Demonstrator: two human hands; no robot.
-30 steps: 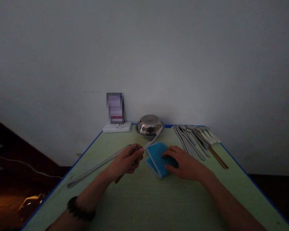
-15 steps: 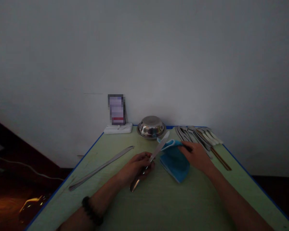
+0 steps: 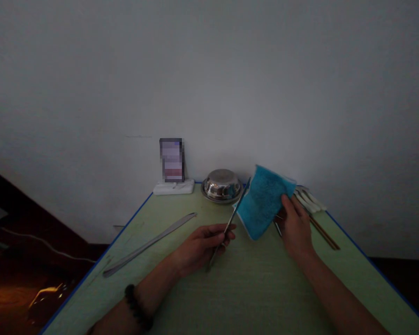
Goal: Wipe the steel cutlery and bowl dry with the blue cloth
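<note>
My left hand [image 3: 204,246] is closed around a metal table knife [image 3: 236,208], its blade slanting up and away to the right. In my right hand [image 3: 298,228] is a blue cloth [image 3: 266,199] with a pale edging, pinched at its right side and raised above the table. The cloth's left edge is close beside the blade; whether they touch I cannot tell. Another table knife [image 3: 150,243] lies on the left of the table. Most of the metal cutlery behind the cloth and right hand is hidden.
An upside-down steel bowl [image 3: 222,186] stands at the back of the green table [image 3: 237,298]. Left of it, a phone [image 3: 172,160] leans upright on a white base [image 3: 173,187]. White spoons [image 3: 309,200] and wooden chopsticks [image 3: 324,232] lie at the right. A wall rises behind.
My right hand has lifted the cloth and opened it out, so its broad face shows. The knife in my left hand has turned edge-on and its tip is slightly higher.
</note>
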